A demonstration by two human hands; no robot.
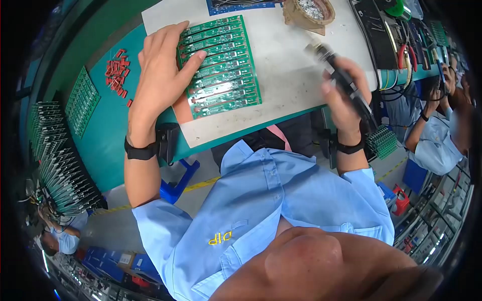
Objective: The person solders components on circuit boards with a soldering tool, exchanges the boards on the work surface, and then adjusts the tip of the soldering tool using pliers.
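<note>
A green circuit-board panel (221, 65), made of several narrow strips, lies on a pale sheet (296, 65). My left hand (163, 70) rests at the panel's left edge, its fingers stretched toward the top corner and its thumb lying over the strips. To the right of the panel, my right hand (349, 95) is closed around a black rod-shaped tool (344, 78). The tool's pale tip points up and left; motion blurs it, so its exact kind does not show. Above that tip sits a brown round container (327, 25) with silvery bits inside.
Small red components (118, 72) lie in a pile on the green mat (113, 135), beside another board panel (83, 103). A rack of upright boards (63, 155) stands at far left. Red-handled pliers (405, 55) and other tools are at upper right. Another person (434, 125) sits at right.
</note>
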